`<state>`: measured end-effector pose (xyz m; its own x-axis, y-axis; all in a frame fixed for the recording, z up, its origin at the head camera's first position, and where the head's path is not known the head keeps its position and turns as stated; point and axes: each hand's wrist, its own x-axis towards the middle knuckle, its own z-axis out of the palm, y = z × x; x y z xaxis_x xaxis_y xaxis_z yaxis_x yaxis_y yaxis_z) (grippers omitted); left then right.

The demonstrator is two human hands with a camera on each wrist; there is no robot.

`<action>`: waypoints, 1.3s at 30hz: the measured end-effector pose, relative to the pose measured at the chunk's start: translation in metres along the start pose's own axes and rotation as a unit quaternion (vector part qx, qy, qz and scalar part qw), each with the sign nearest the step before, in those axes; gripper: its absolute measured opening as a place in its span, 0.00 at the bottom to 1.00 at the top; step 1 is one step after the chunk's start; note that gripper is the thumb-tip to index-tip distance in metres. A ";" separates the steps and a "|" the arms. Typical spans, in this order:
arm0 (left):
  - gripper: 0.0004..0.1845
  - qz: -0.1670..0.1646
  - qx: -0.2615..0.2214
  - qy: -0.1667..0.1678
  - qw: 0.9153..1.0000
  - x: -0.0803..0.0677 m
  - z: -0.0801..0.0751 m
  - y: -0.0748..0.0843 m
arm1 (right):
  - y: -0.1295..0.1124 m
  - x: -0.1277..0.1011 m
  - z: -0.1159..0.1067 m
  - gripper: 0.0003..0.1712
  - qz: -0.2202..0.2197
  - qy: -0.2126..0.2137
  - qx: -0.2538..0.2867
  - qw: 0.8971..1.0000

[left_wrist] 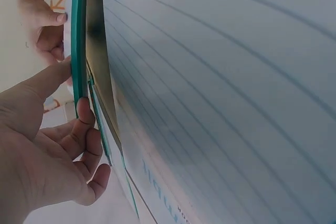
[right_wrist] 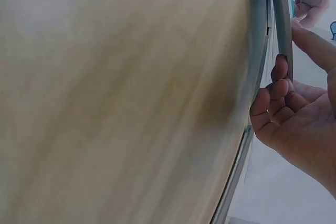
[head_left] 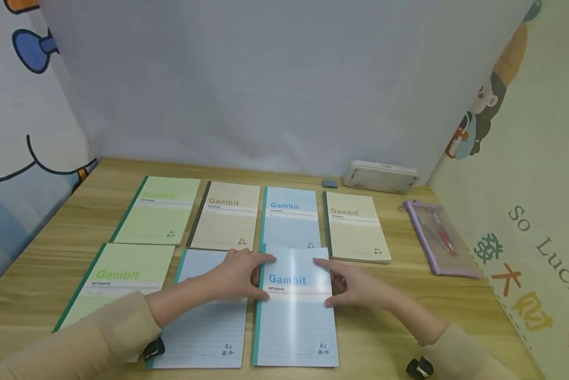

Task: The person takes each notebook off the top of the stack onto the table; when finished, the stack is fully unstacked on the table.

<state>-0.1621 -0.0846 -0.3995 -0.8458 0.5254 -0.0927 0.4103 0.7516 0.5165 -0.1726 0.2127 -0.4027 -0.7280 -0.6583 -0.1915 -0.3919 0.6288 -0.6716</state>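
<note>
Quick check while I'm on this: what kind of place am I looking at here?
Probably a study or stationery desk set up in a screened booth: rows of Gambit notebooks on a wooden table, a purple pencil pouch to the right, and cartoon-printed panels around it.

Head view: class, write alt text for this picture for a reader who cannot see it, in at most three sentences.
Two hands, the left hand and the right hand, pinch the side edges of a blue Gambit notebook on a wooden table. Six more notebooks, green, beige and blue, lie in rows around it. A purple pencil pouch lies to the right.
</note>
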 end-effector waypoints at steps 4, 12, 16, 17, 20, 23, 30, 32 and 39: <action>0.41 -0.016 -0.003 -0.012 1.000 -0.001 0.005 0.001 | 0.004 0.002 0.007 0.50 -0.003 -0.004 0.003 1.000; 0.39 -0.036 0.005 -0.027 0.999 -0.002 0.011 0.001 | 0.001 0.005 0.014 0.49 -0.003 -0.015 -0.008 1.000; 0.37 -0.039 0.005 -0.025 0.999 0.000 0.011 0.000 | -0.002 0.006 0.013 0.48 0.008 -0.014 -0.020 1.000; 0.37 -0.040 0.004 -0.025 0.999 0.000 0.011 0.000 | -0.003 0.006 0.012 0.48 0.010 -0.013 -0.023 1.000; 0.37 -0.046 0.001 -0.033 0.998 0.001 0.008 0.000 | -0.003 0.006 0.011 0.47 0.013 -0.011 -0.029 0.999; 0.37 -0.042 0.001 -0.037 0.998 0.005 0.003 0.001 | -0.003 0.005 0.005 0.46 0.010 0.000 -0.033 0.999; 0.39 -0.011 0.001 -0.015 1.000 0.027 -0.019 0.011 | -0.007 0.002 -0.029 0.45 -0.001 0.074 -0.078 0.994; 0.38 0.000 -0.012 -0.008 1.000 0.036 -0.027 0.015 | -0.006 0.002 -0.040 0.45 -0.004 0.093 -0.094 0.991; 0.41 0.023 -0.059 0.015 0.998 0.068 -0.039 0.027 | 0.009 0.001 -0.080 0.45 -0.005 0.128 -0.086 0.988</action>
<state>-0.2217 -0.0438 -0.3588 -0.8375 0.5448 -0.0428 0.4071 0.6742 0.6162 -0.2217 0.2507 -0.3517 -0.8334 -0.5524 0.0172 -0.4737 0.6981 -0.5369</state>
